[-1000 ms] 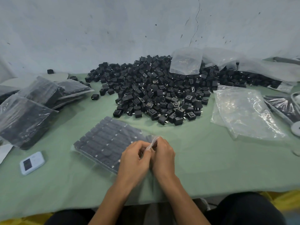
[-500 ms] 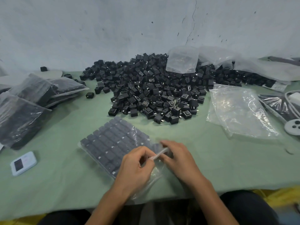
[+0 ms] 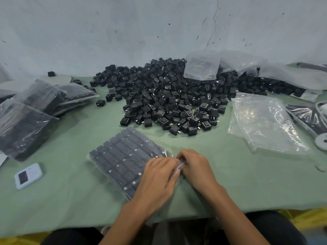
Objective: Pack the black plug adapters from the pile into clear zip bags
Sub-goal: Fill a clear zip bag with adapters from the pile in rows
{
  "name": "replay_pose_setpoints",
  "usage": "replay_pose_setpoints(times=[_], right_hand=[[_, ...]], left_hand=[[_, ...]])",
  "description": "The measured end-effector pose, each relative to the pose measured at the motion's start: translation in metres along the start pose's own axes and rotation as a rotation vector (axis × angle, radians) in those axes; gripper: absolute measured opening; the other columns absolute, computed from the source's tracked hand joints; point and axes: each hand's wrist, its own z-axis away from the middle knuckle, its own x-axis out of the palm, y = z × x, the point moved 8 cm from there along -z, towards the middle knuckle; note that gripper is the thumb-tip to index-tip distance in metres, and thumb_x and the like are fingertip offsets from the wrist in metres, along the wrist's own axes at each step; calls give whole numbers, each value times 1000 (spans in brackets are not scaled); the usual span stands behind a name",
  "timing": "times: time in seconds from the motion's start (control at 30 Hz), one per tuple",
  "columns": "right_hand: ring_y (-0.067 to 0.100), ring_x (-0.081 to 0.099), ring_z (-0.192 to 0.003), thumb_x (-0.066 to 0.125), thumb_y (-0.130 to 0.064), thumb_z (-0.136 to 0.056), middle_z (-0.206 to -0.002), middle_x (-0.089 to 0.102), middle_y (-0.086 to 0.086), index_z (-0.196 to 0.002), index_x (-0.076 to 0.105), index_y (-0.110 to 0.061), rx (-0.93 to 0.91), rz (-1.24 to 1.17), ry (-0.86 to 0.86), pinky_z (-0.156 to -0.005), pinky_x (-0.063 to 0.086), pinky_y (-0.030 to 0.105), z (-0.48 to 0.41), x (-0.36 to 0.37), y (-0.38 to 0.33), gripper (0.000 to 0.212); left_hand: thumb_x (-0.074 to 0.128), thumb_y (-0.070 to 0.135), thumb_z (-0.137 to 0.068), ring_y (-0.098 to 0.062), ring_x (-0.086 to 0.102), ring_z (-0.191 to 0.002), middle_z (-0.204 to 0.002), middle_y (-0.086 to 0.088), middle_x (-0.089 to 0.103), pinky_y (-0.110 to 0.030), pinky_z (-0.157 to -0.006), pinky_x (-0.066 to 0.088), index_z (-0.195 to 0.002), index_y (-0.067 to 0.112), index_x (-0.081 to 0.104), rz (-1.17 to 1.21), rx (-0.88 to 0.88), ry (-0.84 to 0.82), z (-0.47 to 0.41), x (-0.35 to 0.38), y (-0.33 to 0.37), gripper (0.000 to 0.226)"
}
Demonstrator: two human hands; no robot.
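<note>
A big pile of black plug adapters (image 3: 169, 101) lies at the back middle of the green table (image 3: 70, 200). In front of it lies a clear zip bag (image 3: 122, 156) filled with adapters in neat rows. My left hand (image 3: 157, 177) rests on the bag's near right end and pinches its zip edge. My right hand (image 3: 196, 167) pinches the same edge right beside it, fingertips nearly touching the left hand's. The bag's mouth is mostly hidden under both hands.
Several filled bags (image 3: 26, 121) are stacked at the left. Empty clear bags (image 3: 261, 124) lie at the right, more (image 3: 201, 66) on the pile's back. A small white device (image 3: 28, 175) sits near left. A white round object (image 3: 321, 141) is at the right edge.
Both hands have closed together again on the bag's zip edge after spreading slightly apart. The bag has shifted a little on the table.
</note>
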Motion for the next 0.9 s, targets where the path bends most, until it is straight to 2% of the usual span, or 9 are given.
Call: replay_pose_setpoints(times=[0.13,0.37,0.53,0.8,0.9], right_hand=[[26,62,-88,53,-29,-89,-98,62,-6,-98,59,-27,2,129,30,-69,48,37,2,4,-2,11],[26,64,-92,52,-24,-89,-107,59,-8,-115,58,-35,-97,121,0,-68,49,37,0,4,-8,29],[30,62,-85,53,-26,-88,-98,59,-4,-100,57,-28,-70,143,45,-64,42,36,-10,0,-10,13],[29,60,-80,50,-31,-88,-88,60,-2,-88,54,-22,92,181,135,-59,37,34,-23,-7,8,9],[29,60,-82,49,-33,-88,-88,63,-1,-85,53,-22,134,247,124,-59,37,34,-23,-8,20,12]], left_hand=[[47,30,-101,-2,50,-110,-111,19,59,-26,-103,30,-101,31,53,23,11,25,-2,-2,0,6],[46,32,-103,0,51,-112,-111,19,59,-29,-103,33,-101,33,51,29,13,74,-4,-2,-3,5],[45,33,-104,-1,51,-114,-115,19,60,-34,-102,35,-104,32,54,16,17,79,-16,2,-7,8],[42,35,-106,-1,50,-111,-112,21,58,-36,-100,35,-105,32,54,-5,35,68,-41,10,-6,12],[45,35,-106,1,50,-109,-110,22,58,-35,-100,36,-106,37,51,-1,48,72,-43,13,-3,6]])
